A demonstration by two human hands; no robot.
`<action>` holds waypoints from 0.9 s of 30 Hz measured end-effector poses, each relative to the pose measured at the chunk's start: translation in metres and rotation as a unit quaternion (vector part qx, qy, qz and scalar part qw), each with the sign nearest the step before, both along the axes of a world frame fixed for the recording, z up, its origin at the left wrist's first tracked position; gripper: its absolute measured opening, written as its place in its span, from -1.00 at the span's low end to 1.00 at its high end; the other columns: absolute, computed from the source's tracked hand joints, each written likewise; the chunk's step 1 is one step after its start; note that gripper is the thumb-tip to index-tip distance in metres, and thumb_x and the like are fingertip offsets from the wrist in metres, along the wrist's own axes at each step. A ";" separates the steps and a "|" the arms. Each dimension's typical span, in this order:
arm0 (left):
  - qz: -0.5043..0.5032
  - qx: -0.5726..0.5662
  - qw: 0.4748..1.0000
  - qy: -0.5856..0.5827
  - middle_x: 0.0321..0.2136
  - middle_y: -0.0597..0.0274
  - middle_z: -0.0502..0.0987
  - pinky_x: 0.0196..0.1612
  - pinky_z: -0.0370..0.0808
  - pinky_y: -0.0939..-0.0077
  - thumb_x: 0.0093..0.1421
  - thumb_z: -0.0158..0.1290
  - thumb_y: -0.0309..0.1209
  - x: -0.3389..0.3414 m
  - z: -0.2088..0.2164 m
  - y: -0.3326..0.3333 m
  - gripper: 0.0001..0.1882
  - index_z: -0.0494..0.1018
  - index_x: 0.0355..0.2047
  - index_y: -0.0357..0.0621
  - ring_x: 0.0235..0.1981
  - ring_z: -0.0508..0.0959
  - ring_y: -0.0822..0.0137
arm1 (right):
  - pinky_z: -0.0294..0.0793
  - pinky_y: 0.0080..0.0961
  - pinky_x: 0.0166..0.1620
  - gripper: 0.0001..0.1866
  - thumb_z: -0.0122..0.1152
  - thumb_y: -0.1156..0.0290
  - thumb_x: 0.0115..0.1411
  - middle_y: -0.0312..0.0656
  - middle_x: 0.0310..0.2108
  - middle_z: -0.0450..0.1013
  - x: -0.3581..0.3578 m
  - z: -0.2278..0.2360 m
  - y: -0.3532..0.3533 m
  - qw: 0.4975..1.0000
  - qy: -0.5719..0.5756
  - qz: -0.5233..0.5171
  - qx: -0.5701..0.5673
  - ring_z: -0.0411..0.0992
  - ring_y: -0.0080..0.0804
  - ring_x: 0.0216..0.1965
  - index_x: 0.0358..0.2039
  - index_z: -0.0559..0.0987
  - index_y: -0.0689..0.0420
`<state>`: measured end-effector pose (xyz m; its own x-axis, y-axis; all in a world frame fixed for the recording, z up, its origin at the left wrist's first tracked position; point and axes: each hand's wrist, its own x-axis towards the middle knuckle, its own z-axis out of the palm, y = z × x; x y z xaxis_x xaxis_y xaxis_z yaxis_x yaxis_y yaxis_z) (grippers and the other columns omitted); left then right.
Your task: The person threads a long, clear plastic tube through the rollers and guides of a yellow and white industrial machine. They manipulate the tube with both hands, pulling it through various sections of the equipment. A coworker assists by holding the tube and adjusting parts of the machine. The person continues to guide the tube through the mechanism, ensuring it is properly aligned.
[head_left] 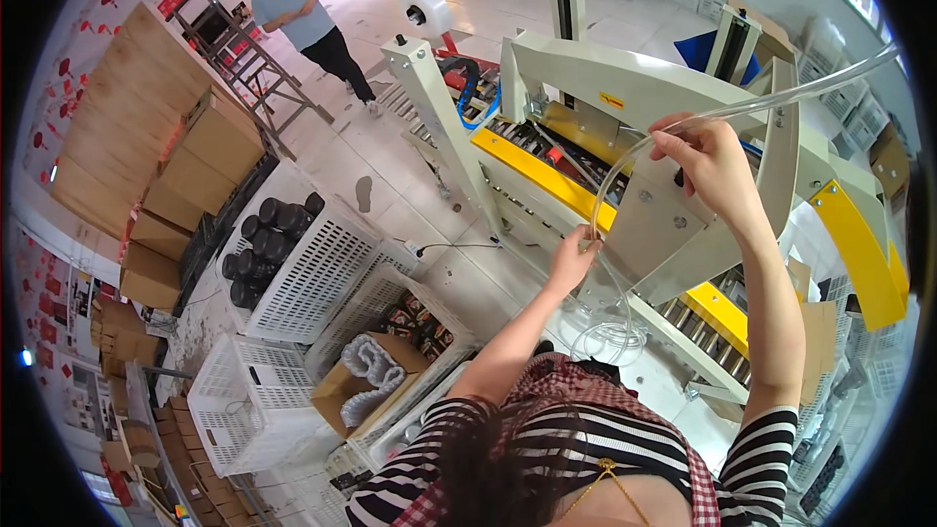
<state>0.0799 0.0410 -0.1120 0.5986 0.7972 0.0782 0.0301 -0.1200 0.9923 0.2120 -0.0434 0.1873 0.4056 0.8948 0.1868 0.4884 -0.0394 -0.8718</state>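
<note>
Close to you, loops [610,337] of the clear tube [771,101] are lying on the floor [464,283], by the near side of the big cream machine [673,220]. From there the tube is going up in front of the machine to your left hand [571,259]. That hand is pinching it between thumb and fingers, near the machine's yellow rail [540,174]. Next, the tube is bending up and right to your right hand [712,161], which is holding it with bent fingers over the machine. Then its long way is running off to the right, above the machine. So the tube is sitting inside both grips, with one curved bit between them. Your left hand is nearer the loops; your right hand is nearer the part going away. Left of the machine, a white crate [312,278] is holding dark round things [259,249]. Farther off, a fat white roll [431,8] is sitting at the machine's far left, and past it a person [290,15] is standing.
</note>
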 end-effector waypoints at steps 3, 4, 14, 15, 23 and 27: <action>0.022 -0.004 1.000 0.011 -0.49 0.17 0.52 -0.53 0.42 0.36 0.11 0.01 -0.43 0.002 0.000 -0.009 -0.86 0.38 -0.31 -0.18 -0.68 0.51 0.22 | 0.27 -0.62 -0.70 -0.81 0.09 0.42 0.13 -0.24 -0.56 0.49 0.004 -0.001 0.002 1.000 -0.006 -0.009 -0.001 0.31 -0.63 -0.72 -0.34 0.54 0.30; 0.023 0.021 0.998 0.052 -0.45 0.13 0.51 -0.51 0.43 0.37 0.11 0.01 -0.44 0.002 0.004 -0.012 -0.84 0.38 -0.28 -0.18 -0.61 0.53 0.21 | 0.28 -0.62 -0.70 -0.80 0.09 0.42 0.12 -0.24 -0.56 0.49 0.008 -0.003 0.003 1.000 -0.012 -0.013 0.006 0.31 -0.62 -0.73 -0.35 0.54 0.30; 0.002 0.248 0.948 0.199 -0.43 -0.01 0.52 -0.40 0.38 0.06 0.10 0.01 -0.40 -0.005 0.018 -0.006 -0.64 0.27 -0.08 -0.05 -0.40 0.49 -0.13 | 0.26 -0.67 -0.67 -0.74 0.08 0.32 0.15 -0.27 -0.53 0.50 0.018 -0.005 0.005 0.995 -0.092 -0.030 -0.014 0.24 -0.65 -0.78 -0.31 0.53 0.28; 0.004 0.265 0.944 0.195 -0.43 -0.01 0.52 -0.41 0.37 0.05 0.10 0.01 -0.40 -0.005 0.017 -0.005 -0.64 0.26 -0.07 -0.04 -0.40 0.49 -0.13 | 0.26 -0.67 -0.67 -0.74 0.08 0.32 0.15 -0.27 -0.53 0.50 0.017 -0.003 0.005 0.995 -0.092 -0.026 -0.015 0.24 -0.65 -0.78 -0.30 0.53 0.28; -0.015 0.322 0.933 0.160 -0.45 0.07 0.52 -0.44 0.38 0.07 0.11 -0.02 -0.43 -0.005 0.006 -0.002 -0.65 0.26 -0.07 0.03 -0.42 0.51 -0.06 | 0.39 -0.56 -0.54 -0.77 0.14 0.32 0.09 -0.21 -0.57 0.51 0.008 -0.001 0.007 0.989 -0.141 -0.047 -0.008 0.39 -0.52 -0.67 -0.38 0.58 0.24; -0.043 0.322 0.928 0.183 -0.44 0.11 0.53 -0.45 0.39 0.09 0.11 -0.02 -0.44 -0.005 0.006 0.005 -0.65 0.26 -0.07 0.06 -0.42 0.51 -0.04 | 0.32 -0.60 -0.55 -0.77 0.11 0.35 0.13 -0.25 -0.50 0.50 0.008 -0.002 0.008 0.981 -0.194 -0.029 0.011 0.31 -0.58 -0.65 -0.44 0.55 0.29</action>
<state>0.0750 0.0458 -0.1058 0.7389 0.6031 0.3005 0.3133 -0.7024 0.6391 0.2199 -0.0355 0.1852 0.3508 0.8660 0.3563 0.7805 -0.0601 -0.6222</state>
